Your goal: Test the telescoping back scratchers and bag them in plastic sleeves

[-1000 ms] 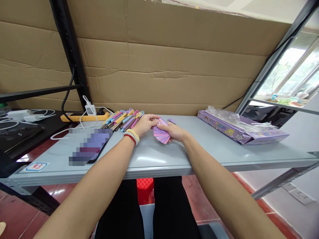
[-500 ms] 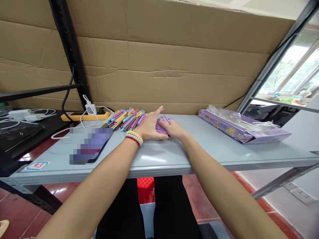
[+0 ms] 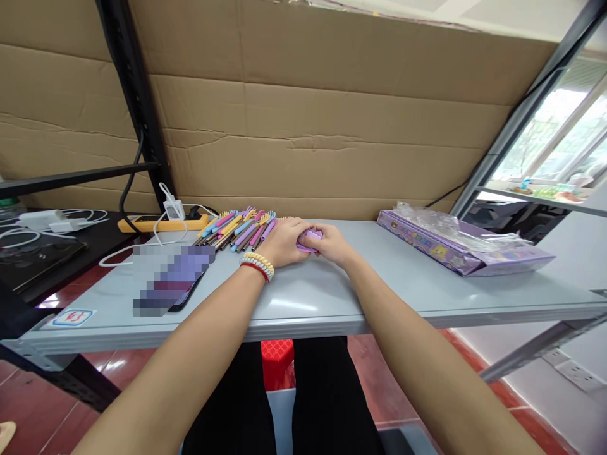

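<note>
A small stack of purple, card-like pieces (image 3: 309, 241) is held between both hands over the middle of the grey table (image 3: 303, 297). My left hand (image 3: 286, 242), with braided bands at the wrist, is wrapped over its left side. From the right, my right hand (image 3: 334, 243) grips the same stack, fingers bent around it. The hands partly hide the pieces. Just left of and behind my left hand lies a pile of colourful pens (image 3: 241, 229) in purple, yellow, blue and pink, with curly ends.
A phone (image 3: 183, 278) lies at the table's left, near a yellow power strip (image 3: 164, 223) with a white charger (image 3: 174, 208) and cable. An open purple box (image 3: 455, 246) holding clear plastic wrap sits at the right. Cardboard (image 3: 332, 120) stands behind the table.
My left hand has closed from a wide spread, its thumb and fingers coming down around the purple pieces. The right hand has stayed on them. The view has shifted very slightly.
</note>
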